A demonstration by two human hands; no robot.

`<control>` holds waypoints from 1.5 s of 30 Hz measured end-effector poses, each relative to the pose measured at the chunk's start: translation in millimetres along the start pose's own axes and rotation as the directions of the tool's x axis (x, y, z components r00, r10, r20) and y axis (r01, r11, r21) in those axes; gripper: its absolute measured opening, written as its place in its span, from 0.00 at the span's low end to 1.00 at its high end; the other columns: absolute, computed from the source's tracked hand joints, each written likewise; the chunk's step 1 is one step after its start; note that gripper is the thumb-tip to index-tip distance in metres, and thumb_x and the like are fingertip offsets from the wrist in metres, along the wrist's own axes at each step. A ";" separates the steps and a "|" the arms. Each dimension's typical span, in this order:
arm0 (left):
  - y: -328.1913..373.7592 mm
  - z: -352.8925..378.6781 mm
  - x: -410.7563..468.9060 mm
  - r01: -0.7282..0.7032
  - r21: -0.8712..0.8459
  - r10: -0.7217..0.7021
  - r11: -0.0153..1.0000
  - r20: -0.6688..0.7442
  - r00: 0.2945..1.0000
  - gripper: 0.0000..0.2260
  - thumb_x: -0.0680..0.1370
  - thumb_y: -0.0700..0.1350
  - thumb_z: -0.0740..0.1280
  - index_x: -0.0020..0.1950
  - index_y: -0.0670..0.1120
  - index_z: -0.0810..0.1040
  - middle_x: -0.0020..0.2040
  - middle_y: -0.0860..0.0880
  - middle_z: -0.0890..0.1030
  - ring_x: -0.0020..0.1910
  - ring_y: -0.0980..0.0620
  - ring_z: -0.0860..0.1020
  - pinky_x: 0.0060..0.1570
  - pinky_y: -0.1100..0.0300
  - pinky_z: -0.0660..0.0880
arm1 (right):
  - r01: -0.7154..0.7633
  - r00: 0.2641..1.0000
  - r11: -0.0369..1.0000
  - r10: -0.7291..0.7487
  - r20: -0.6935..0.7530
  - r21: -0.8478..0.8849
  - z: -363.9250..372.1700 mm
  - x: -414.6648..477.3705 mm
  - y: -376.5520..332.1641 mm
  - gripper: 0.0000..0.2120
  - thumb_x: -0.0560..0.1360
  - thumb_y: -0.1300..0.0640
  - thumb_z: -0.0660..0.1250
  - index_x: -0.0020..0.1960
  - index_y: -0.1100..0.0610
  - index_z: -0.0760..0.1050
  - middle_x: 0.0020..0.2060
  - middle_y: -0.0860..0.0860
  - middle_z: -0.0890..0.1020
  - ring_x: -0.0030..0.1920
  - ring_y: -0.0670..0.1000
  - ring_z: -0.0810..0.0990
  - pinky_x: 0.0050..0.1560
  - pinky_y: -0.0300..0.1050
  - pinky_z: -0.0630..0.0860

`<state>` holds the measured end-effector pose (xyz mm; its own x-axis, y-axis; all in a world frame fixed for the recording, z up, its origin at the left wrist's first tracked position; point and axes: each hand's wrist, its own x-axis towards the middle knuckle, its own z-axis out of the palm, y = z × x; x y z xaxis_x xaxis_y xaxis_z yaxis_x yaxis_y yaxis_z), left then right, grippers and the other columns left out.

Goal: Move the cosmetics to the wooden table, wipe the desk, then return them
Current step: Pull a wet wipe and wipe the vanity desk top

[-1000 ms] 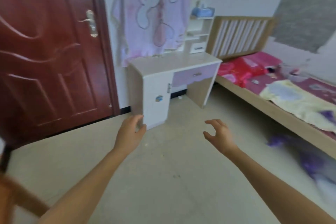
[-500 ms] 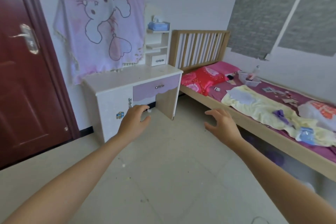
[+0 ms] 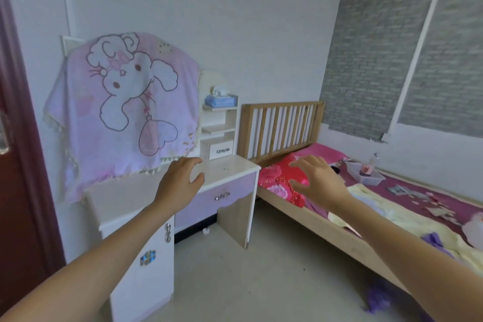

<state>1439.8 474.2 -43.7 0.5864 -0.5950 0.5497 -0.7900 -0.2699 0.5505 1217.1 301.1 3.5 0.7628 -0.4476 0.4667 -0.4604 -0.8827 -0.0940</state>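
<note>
A white desk [image 3: 232,168] with a purple drawer stands against the wall, its top bare apart from a few small specks. My left hand [image 3: 180,182] is stretched out in front of the desk, fingers loosely spread, holding nothing. My right hand [image 3: 317,180] reaches forward towards the bed side, fingers also relaxed and empty. A clear plastic basket [image 3: 366,174] with a small bottle and pink items lies on the bed at the right. No cosmetics show on the desk top.
A pink rabbit cloth [image 3: 125,112] drapes over the desk's mirror. A blue tissue pack [image 3: 220,100] sits on the side shelf. The wooden bed [image 3: 308,214] with red pillow and yellow blanket fills the right. A dark red door [image 3: 15,165] is at the left.
The view has swung right and closer to the desk and bed. Both empty hands have risen and moved forward towards the desk top and pillow.
</note>
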 end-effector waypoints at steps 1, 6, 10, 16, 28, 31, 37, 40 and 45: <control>-4.7 7.1 15.6 0.008 -0.011 -0.008 1.000 -0.011 1.000 0.16 0.78 0.43 0.62 0.65 0.43 0.70 0.63 0.46 0.73 0.63 0.47 0.69 0.58 0.56 0.67 | 0.000 1.000 1.000 0.000 0.001 0.008 7.4 14.1 6.0 0.21 0.74 0.52 0.65 0.66 0.55 0.69 0.65 0.53 0.71 0.65 0.53 0.67 0.61 0.44 0.66; -27.5 63.4 69.9 -0.024 0.041 0.021 0.999 0.060 0.998 0.16 0.78 0.43 0.62 0.65 0.44 0.69 0.64 0.46 0.72 0.63 0.47 0.69 0.58 0.58 0.67 | 0.012 0.997 0.998 -0.016 0.073 0.061 60.6 68.4 44.8 0.20 0.75 0.51 0.65 0.65 0.57 0.71 0.63 0.54 0.73 0.60 0.54 0.71 0.58 0.46 0.69; -33.6 106.1 124.5 -0.070 0.130 0.056 0.989 0.105 0.993 0.17 0.78 0.44 0.61 0.66 0.44 0.69 0.64 0.47 0.72 0.63 0.47 0.68 0.59 0.58 0.66 | 0.039 0.997 0.998 -0.043 0.070 0.056 86.9 129.0 85.0 0.21 0.74 0.51 0.65 0.65 0.56 0.70 0.63 0.53 0.73 0.62 0.54 0.69 0.61 0.47 0.68; -14.8 156.7 236.2 -0.083 0.265 0.075 0.961 0.039 0.996 0.17 0.78 0.46 0.61 0.66 0.44 0.69 0.64 0.47 0.73 0.65 0.46 0.66 0.60 0.54 0.64 | 0.123 0.992 0.992 -0.123 0.010 0.028 102.6 230.8 160.8 0.22 0.75 0.51 0.64 0.68 0.54 0.66 0.65 0.52 0.71 0.65 0.53 0.67 0.64 0.46 0.64; -41.4 225.8 397.6 -0.027 0.383 0.052 0.923 -0.057 0.997 0.39 0.63 0.64 0.42 0.65 0.46 0.70 0.63 0.50 0.73 0.65 0.49 0.66 0.58 0.58 0.63 | 0.305 0.952 0.952 -0.305 -0.015 -0.008 147.6 432.4 260.6 0.21 0.78 0.49 0.58 0.70 0.52 0.63 0.68 0.49 0.68 0.68 0.51 0.63 0.66 0.44 0.62; -70.5 231.9 433.8 0.048 0.399 -0.016 0.916 -0.083 0.996 0.39 0.64 0.65 0.42 0.66 0.46 0.70 0.64 0.48 0.73 0.66 0.47 0.65 0.60 0.55 0.64 | 0.324 0.946 0.946 -0.324 -0.007 0.018 172.0 482.1 256.1 0.21 0.78 0.49 0.58 0.70 0.52 0.63 0.68 0.50 0.68 0.68 0.52 0.63 0.66 0.45 0.61; -126.5 236.9 530.9 0.091 0.395 -0.030 0.914 -0.159 0.987 0.31 0.69 0.58 0.50 0.68 0.45 0.68 0.66 0.46 0.71 0.67 0.45 0.64 0.62 0.53 0.63 | 0.368 0.930 0.929 -0.368 0.006 -0.045 205.1 596.2 243.9 0.22 0.78 0.49 0.58 0.70 0.53 0.63 0.67 0.52 0.68 0.68 0.53 0.63 0.65 0.46 0.63; -158.4 239.2 592.1 0.090 0.389 -0.009 0.917 -0.204 0.979 0.27 0.74 0.59 0.54 0.67 0.45 0.68 0.66 0.46 0.72 0.66 0.46 0.65 0.62 0.55 0.63 | 0.367 0.929 0.925 -0.370 -0.013 -0.103 213.1 663.9 239.6 0.22 0.78 0.49 0.57 0.70 0.52 0.62 0.68 0.51 0.68 0.68 0.52 0.62 0.65 0.47 0.64; -213.6 272.1 665.7 0.143 0.293 -0.069 0.945 -0.248 0.966 0.25 0.75 0.59 0.57 0.66 0.45 0.70 0.65 0.46 0.73 0.65 0.46 0.66 0.61 0.56 0.65 | 0.326 0.945 0.944 -0.327 -0.006 -0.048 258.9 741.8 240.6 0.20 0.78 0.50 0.57 0.69 0.52 0.64 0.66 0.51 0.70 0.66 0.52 0.65 0.63 0.46 0.64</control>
<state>1950.2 -70.2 33.7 0.6658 -0.3681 0.6490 -0.7152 -0.5625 0.4148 1789.7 -280.4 99.3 0.8687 -0.1337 0.4770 -0.2077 -0.9725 0.1057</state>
